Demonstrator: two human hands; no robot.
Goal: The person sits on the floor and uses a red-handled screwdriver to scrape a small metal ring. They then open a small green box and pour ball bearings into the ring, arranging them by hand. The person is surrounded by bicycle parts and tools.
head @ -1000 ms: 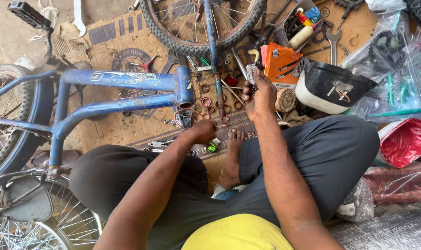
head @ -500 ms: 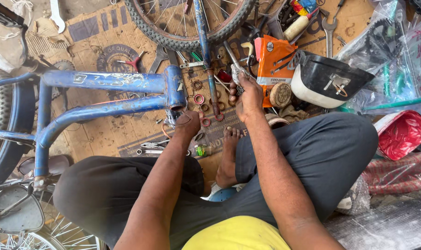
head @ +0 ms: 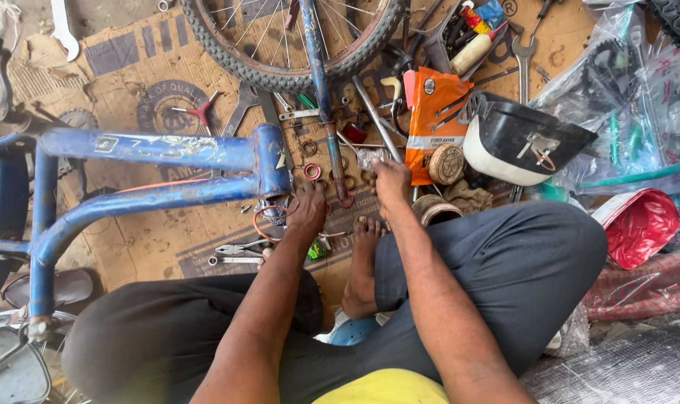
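Observation:
I sit on the floor with a blue bicycle frame lying across my left leg. My left hand rests at the lower end of the frame's head tube, fingers curled on a small part there. My right hand is closed near the blue fork leg, among small rings on the cardboard; what it grips is hidden. The front wheel lies beyond, with the fork across it.
An orange packet, a white and black saddle, spanners, pliers, a round tin and a red bag lie around. Plastic bags fill the right side. Another wheel is at left.
The view has shifted, so frame and wheel sit further left and lower. My left hand stays at the head tube; my right hand has drawn back slightly toward me.

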